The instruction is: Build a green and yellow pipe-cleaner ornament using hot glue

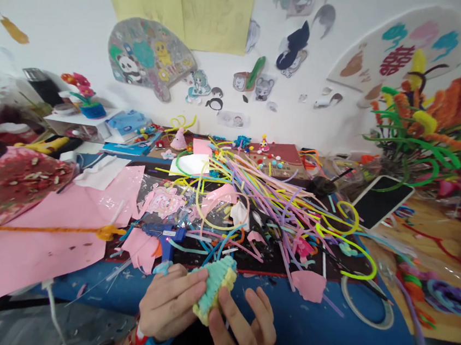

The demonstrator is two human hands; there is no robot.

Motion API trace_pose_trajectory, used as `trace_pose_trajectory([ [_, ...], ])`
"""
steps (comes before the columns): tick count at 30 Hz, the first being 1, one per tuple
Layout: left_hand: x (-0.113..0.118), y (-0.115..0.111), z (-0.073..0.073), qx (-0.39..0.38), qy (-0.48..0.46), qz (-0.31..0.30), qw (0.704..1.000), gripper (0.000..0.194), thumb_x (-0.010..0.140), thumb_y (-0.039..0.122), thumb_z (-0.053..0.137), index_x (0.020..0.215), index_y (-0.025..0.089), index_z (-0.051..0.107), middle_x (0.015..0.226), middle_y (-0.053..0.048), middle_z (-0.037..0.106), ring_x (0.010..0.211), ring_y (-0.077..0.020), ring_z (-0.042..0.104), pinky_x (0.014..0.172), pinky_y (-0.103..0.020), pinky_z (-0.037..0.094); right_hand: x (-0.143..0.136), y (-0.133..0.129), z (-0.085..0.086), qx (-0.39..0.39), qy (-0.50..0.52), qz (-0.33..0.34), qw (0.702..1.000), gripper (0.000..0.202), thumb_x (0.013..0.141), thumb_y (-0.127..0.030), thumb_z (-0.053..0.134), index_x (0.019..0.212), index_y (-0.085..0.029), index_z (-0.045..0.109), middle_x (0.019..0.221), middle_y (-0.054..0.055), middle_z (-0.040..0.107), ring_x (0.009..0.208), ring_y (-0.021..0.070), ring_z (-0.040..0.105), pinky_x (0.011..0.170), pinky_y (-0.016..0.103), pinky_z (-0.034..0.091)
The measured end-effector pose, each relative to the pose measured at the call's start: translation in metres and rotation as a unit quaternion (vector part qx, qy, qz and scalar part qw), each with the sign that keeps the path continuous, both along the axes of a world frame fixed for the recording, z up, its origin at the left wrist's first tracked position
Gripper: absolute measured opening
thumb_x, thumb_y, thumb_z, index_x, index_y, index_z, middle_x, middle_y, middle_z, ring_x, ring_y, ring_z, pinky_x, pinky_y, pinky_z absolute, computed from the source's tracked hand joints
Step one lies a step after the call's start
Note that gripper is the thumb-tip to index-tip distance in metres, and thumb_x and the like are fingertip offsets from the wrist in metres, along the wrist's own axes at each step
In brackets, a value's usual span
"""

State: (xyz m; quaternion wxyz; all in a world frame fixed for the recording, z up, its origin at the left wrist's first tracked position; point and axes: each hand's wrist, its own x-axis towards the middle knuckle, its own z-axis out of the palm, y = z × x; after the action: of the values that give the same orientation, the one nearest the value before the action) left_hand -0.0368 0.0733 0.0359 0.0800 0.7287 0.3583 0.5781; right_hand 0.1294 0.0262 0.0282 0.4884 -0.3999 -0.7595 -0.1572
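A small fuzzy craft piece of turquoise and yellow pipe cleaners (215, 283), wound in tight rows with yellow along its lower right edge, is held above the table's front edge. My left hand (171, 301) is closed around its left side, fingers across the turquoise face. At the yellow edge, my right hand (241, 327) grips with its nearer fingers, while the other fingers stay bent and apart from it. Blue pipe-cleaner ends (223, 246) rise just behind the piece. Close by lies a blue glue gun (168, 237) with a small light on it.
Loose pipe cleaners (254, 183) spread over the table's middle, with black scissors (268, 226) among them. Pink sheets (68, 227) cover the left. To the right are a phone (381, 202), a tape ring (366, 313) and a bunch of pipe-cleaner flowers (429, 116).
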Motion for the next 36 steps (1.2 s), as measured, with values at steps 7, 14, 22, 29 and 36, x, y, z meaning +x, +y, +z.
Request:
trace_pose_trajectory([
  [7, -0.003, 0.011, -0.014, 0.183, 0.028, -0.015, 0.983, 0.016, 0.091, 0.025, 0.062, 0.094, 0.013, 0.072, 0.1, -0.008, 0.078, 0.074, -0.0174, 0.073, 0.067, -0.03, 0.06, -0.007, 0.004, 0.002, 0.029, 0.072, -0.012, 0.997, 0.041, 0.104, -0.038, 0.03, 0.127, -0.025, 0.062, 0.122, 0.001, 0.071, 0.138, 0.024, 0.041, 0.112, 0.044, 0.039],
  [14, -0.003, 0.015, -0.002, 0.209, 0.045, -0.027, 0.977, 0.019, 0.093, 0.021, 0.06, 0.077, 0.014, 0.067, 0.083, -0.006, 0.079, 0.062, -0.0133, 0.071, 0.058, -0.026, 0.058, -0.012, 0.002, -0.01, -0.013, 0.08, -0.027, 0.996, 0.052, 0.105, -0.042, 0.021, 0.146, -0.021, 0.043, 0.123, 0.003, 0.071, 0.145, 0.0266, 0.031, 0.118, 0.049, 0.027],
  [22, 0.011, 0.011, -0.003, 0.129, -0.046, -0.02, 0.99, 0.012, 0.087, 0.029, 0.068, 0.089, 0.017, 0.07, 0.082, -0.001, 0.079, 0.061, -0.0149, 0.073, 0.06, -0.025, 0.061, -0.007, -0.005, -0.014, -0.036, 0.179, -0.034, 0.983, 0.052, 0.1, -0.034, 0.04, 0.151, -0.021, 0.034, 0.146, 0.004, 0.052, 0.144, 0.0263, 0.034, 0.114, 0.046, 0.035],
  [29, 0.029, -0.005, -0.029, -0.187, -0.173, -0.021, 0.967, 0.038, 0.071, 0.053, 0.078, 0.087, 0.018, 0.076, 0.08, -0.007, 0.078, 0.067, -0.0236, 0.074, 0.058, -0.031, 0.061, -0.01, 0.009, -0.018, -0.331, 0.447, 0.169, 0.813, 0.055, 0.09, -0.029, 0.064, 0.142, -0.033, 0.046, 0.137, 0.007, 0.061, 0.123, 0.0222, 0.06, 0.099, 0.035, 0.054],
  [36, 0.041, -0.005, -0.022, -0.225, -0.168, -0.07, 0.957, 0.048, 0.076, 0.044, 0.077, 0.118, 0.022, 0.07, 0.108, -0.011, 0.075, 0.095, -0.0252, 0.072, 0.078, -0.031, 0.061, -0.007, 0.015, -0.003, -0.307, 0.511, 0.195, 0.779, 0.028, 0.086, -0.027, 0.069, 0.113, -0.034, 0.069, 0.118, 0.001, 0.072, 0.106, 0.0161, 0.07, 0.089, 0.02, 0.057],
])
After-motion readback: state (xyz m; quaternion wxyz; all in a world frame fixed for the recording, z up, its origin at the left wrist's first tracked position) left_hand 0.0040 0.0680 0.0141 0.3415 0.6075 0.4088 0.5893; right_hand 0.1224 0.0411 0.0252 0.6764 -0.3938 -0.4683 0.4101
